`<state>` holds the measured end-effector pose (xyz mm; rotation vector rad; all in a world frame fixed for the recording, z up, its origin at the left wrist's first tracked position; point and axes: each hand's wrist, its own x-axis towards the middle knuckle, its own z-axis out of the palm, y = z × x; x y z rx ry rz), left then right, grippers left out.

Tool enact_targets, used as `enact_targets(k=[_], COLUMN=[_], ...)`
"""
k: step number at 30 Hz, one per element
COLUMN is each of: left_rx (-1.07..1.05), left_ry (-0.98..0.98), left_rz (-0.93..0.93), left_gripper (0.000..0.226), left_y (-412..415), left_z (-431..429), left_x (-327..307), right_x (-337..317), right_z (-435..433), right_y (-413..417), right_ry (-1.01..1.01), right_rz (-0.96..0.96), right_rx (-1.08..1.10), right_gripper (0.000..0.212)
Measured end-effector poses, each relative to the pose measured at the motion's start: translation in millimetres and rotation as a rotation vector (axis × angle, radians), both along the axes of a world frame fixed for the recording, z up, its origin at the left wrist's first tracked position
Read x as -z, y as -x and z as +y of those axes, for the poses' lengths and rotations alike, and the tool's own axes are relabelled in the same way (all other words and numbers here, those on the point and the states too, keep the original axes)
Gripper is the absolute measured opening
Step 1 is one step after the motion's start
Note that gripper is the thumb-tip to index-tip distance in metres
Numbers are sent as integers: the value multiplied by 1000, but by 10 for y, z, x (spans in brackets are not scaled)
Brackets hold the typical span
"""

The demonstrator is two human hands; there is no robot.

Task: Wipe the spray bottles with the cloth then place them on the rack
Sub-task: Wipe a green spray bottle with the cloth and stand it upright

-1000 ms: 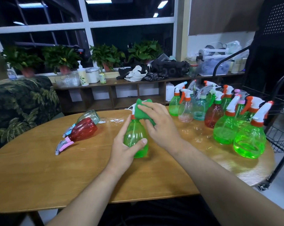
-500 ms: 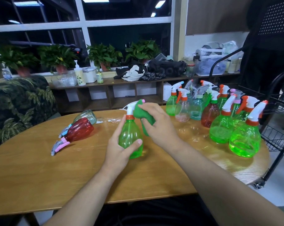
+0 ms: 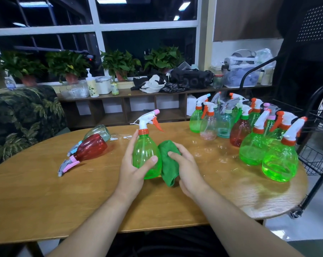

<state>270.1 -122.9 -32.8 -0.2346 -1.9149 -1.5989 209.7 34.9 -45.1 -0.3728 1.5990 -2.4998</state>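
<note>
My left hand's (image 3: 133, 167) thumb (image 3: 153, 159) lies across the front of the green spray bottle (image 3: 146, 151), and the other fingers (image 3: 133, 139) wrap round its far left side, so that hand grips the bottle's body. My right hand's (image 3: 186, 169) fingers are curled into the green cloth (image 3: 169, 164). They hold it bunched and pressed against the bottle's right side, with a loose end hanging below the palm.

The bottle stands upright between my two hands over the middle of the wooden table (image 3: 46, 201). I cannot tell whether its base touches the top. Its white spray head, with an orange collar, an orange trigger and a pink tip, points to the right.

To my left, a red bottle (image 3: 91, 147) lies on its side on the table with its pink and grey spray head towards me. A clear bottle (image 3: 98, 131) lies just behind it, touching it or nearly so. On the right end of the table a crowd of upright spray bottles (image 3: 249, 130) stands packed together, mostly green, with one red, one clear and one bluish among them. The black wire rack (image 3: 316, 145) stands just beyond the table's right edge.

Behind the table runs a low shelf (image 3: 120, 95) with containers, dark bags and clothes on top. Potted plants (image 3: 120, 64) stand in a row along the window, and a leaf-patterned sofa (image 3: 23, 115) is at the far left.
</note>
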Motion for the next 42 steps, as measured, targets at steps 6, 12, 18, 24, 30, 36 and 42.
enact_targets(k=[6,12,18,24,30,36,42], left_rx=[18,-86,-82,7,19,-2,27], left_ry=[-17,40,-81,-178,-113,-118,-134], left_rz=[-56,-85,-69,-115,-219,-187,-215], left_gripper=[86,82,56,41,58,52,26], left_y=[68,107,123,128,149,154,99], left_z=[39,57,0,13,15,-14,102], left_x=[66,137,177,183,183,182,152], right_x=[-30,19,-17,10,38,25,38], right_z=[67,109,137,91,143,143,104], right_y=[-62,-2,4,-1,14,25,-9], right_ry=[54,62,106,23,-9,-1,-109], right_rz=[-51,-37,-68,-9,33,57,198], right_rx=[-137,-46,23,19,19,81,86], right_gripper=[30,29,28,28,27,29,35])
